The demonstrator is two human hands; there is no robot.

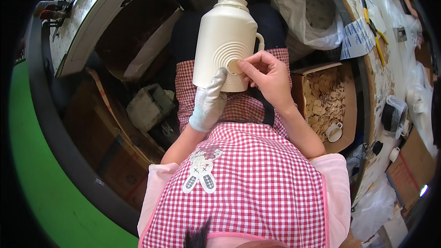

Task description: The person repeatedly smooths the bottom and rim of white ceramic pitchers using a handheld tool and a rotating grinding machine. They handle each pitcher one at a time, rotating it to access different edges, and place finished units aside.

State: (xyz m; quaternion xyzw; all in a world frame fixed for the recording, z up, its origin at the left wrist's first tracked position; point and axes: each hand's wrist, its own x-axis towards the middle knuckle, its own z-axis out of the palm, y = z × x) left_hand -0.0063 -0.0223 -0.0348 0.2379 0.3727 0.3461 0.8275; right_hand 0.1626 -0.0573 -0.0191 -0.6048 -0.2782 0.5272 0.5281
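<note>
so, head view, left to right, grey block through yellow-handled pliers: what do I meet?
Grey block → gloved left hand → small tan disc → bare right hand → cardboard box of tan discs → yellow-handled pliers. Left out: cream jug, overlapped by both hands.

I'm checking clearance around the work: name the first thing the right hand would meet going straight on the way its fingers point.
The right hand would likely meet the ringed side of the cream jug, with the small round disc leading; depth is unclear, so the disc may already touch it.
</note>
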